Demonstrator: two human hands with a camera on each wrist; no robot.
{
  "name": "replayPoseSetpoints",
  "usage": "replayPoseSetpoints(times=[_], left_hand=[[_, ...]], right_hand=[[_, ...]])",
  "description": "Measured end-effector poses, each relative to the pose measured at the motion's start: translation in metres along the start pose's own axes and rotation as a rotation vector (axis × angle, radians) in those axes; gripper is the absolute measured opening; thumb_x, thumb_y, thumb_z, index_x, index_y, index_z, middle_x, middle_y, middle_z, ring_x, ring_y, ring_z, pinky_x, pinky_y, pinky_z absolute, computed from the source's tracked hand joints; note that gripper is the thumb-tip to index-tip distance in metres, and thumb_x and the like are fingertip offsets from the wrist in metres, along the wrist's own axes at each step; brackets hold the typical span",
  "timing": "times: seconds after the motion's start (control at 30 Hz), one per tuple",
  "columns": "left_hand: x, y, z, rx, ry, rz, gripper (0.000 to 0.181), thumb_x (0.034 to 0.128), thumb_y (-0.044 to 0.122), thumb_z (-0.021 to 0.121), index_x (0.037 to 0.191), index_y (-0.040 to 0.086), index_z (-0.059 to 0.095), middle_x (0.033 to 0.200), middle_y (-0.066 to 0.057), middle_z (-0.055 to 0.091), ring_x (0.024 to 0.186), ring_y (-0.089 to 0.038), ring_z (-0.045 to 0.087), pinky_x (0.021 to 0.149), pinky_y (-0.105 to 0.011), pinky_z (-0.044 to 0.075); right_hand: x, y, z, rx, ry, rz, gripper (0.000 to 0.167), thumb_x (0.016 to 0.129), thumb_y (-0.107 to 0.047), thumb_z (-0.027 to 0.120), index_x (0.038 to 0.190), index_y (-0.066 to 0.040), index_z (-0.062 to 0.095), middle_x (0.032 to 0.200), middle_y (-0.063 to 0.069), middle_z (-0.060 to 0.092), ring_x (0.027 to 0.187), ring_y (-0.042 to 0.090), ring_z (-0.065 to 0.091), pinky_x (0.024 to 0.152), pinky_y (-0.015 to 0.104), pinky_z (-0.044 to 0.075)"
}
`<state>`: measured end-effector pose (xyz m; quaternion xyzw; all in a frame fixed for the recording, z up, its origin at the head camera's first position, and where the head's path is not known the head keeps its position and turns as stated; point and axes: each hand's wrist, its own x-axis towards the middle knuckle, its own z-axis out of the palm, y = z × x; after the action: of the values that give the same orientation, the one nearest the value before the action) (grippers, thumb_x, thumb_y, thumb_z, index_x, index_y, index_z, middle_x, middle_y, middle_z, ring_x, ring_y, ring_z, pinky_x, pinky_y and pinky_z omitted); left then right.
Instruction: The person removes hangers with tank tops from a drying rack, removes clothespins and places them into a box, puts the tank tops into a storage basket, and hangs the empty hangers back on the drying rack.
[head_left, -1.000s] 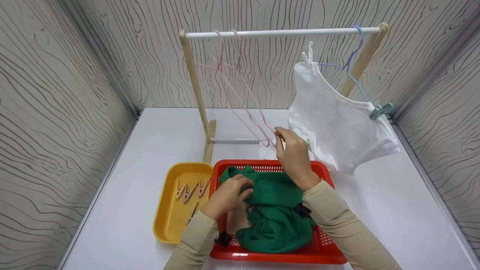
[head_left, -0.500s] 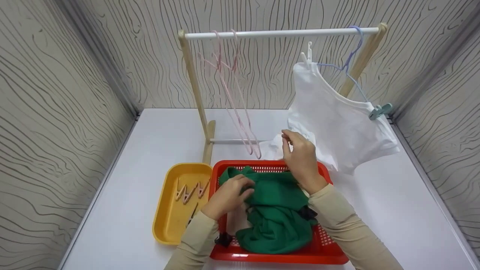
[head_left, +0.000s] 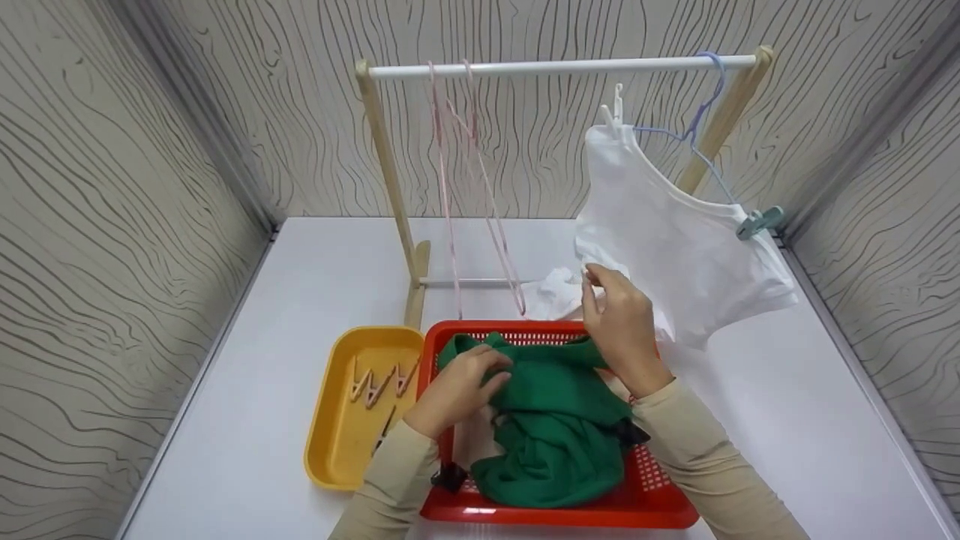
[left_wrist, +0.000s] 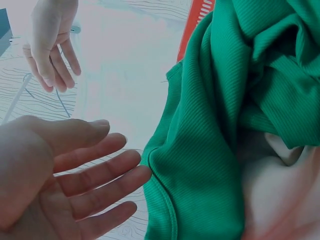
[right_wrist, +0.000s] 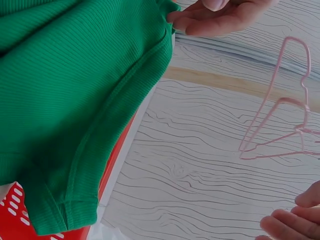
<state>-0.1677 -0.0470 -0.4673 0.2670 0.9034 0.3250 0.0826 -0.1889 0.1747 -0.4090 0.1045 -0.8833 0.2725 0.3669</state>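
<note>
Left hand (head_left: 465,382): fingers relaxed and spread a little, over the left part of the green garment (head_left: 555,442). Fingertips are right at the cloth edge; can't tell if they touch it. Right hand (head_left: 622,319): raised over the far right of the red basket (head_left: 559,515), fingers extended. From the head view thumb and forefinger look close together; the right wrist view shows relaxed fingers, cut off by the frame edge.

Green garment lies bunched in the basket, ribbed, folded over itself, covering most of the inside. Paler cloth shows under it on the left side; probably a separate item, hard to say with so little showing.

Yellow tray (head_left: 322,420) sits just left of the basket. In it: three light clothespins (head_left: 373,391) in a loose row, plus a narrow dark piece (head_left: 387,424) near the left sleeve (head_left: 397,457).

Behind the basket, rack with white rail (head_left: 540,69) on wooden legs. Two pink hangers (head_left: 474,124) hang bare on the left half, side by side. Blue hanger (head_left: 691,133) at the right end carries a white shirt (head_left: 667,232), white clip (head_left: 613,120) on its left strap, green clip (head_left: 760,223) on its right. Everything stands on a white worktop (head_left: 255,375).
</note>
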Motion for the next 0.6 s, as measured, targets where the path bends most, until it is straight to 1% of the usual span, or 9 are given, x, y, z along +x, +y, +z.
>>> replayPoseSetpoints(times=[0.1, 0.2, 0.23, 0.37, 0.47, 0.6], left_hand=[[0.000, 0.000, 0.000, -0.004, -0.002, 0.000, 0.028, 0.0989, 0.026, 0.053, 0.121, 0.010, 0.063, 0.121, -0.006, 0.064, 0.109, -0.019, 0.062, 0.099, -0.033, 0.054], [0.000, 0.000, 0.001, -0.003, -0.002, 0.007, 0.028, 0.0988, 0.025, 0.054, 0.120, 0.010, 0.063, 0.120, -0.006, 0.064, 0.109, -0.019, 0.062, 0.099, -0.033, 0.054], [0.000, 0.000, 0.001, -0.003, 0.000, 0.009, 0.028, 0.0987, 0.025, 0.054, 0.120, 0.010, 0.063, 0.120, -0.006, 0.065, 0.109, -0.019, 0.062, 0.099, -0.033, 0.054], [0.000, -0.001, 0.002, 0.024, 0.030, 0.058, 0.026, 0.0984, 0.022, 0.054, 0.117, 0.007, 0.065, 0.116, -0.008, 0.066, 0.105, -0.020, 0.064, 0.096, -0.032, 0.055], [0.000, -0.001, 0.002, 0.038, 0.042, 0.076, 0.026, 0.0982, 0.022, 0.055, 0.117, 0.007, 0.065, 0.115, -0.008, 0.067, 0.105, -0.020, 0.064, 0.096, -0.031, 0.056], [0.000, 0.001, 0.002, 0.026, 0.028, 0.052, 0.027, 0.0985, 0.024, 0.054, 0.118, 0.009, 0.064, 0.117, -0.007, 0.066, 0.106, -0.019, 0.064, 0.097, -0.030, 0.055]], right_hand=[[-0.002, 0.002, -0.004, -0.040, 0.035, 0.007, 0.020, 0.086, -0.001, 0.066, 0.104, 0.008, 0.067, 0.091, 0.021, 0.071, 0.081, 0.033, 0.069, 0.071, 0.046, 0.059], [-0.004, 0.004, -0.009, -0.074, 0.053, 0.024, 0.021, 0.085, -0.002, 0.066, 0.104, 0.008, 0.067, 0.090, 0.022, 0.070, 0.078, 0.035, 0.067, 0.068, 0.048, 0.057], [-0.005, 0.004, -0.010, -0.081, 0.057, 0.031, 0.021, 0.086, -0.002, 0.065, 0.104, 0.008, 0.066, 0.090, 0.023, 0.070, 0.079, 0.035, 0.067, 0.069, 0.048, 0.057], [-0.005, 0.007, -0.017, -0.094, 0.069, 0.061, 0.022, 0.086, -0.003, 0.065, 0.105, 0.010, 0.066, 0.092, 0.025, 0.069, 0.081, 0.038, 0.067, 0.074, 0.050, 0.059], [-0.004, 0.009, -0.021, -0.103, 0.090, 0.073, 0.023, 0.086, -0.003, 0.065, 0.104, 0.011, 0.065, 0.092, 0.027, 0.069, 0.082, 0.039, 0.067, 0.077, 0.051, 0.058], [-0.003, 0.012, -0.027, -0.119, 0.119, 0.086, 0.022, 0.086, -0.002, 0.064, 0.104, 0.011, 0.065, 0.092, 0.028, 0.069, 0.082, 0.041, 0.066, 0.076, 0.052, 0.057]])
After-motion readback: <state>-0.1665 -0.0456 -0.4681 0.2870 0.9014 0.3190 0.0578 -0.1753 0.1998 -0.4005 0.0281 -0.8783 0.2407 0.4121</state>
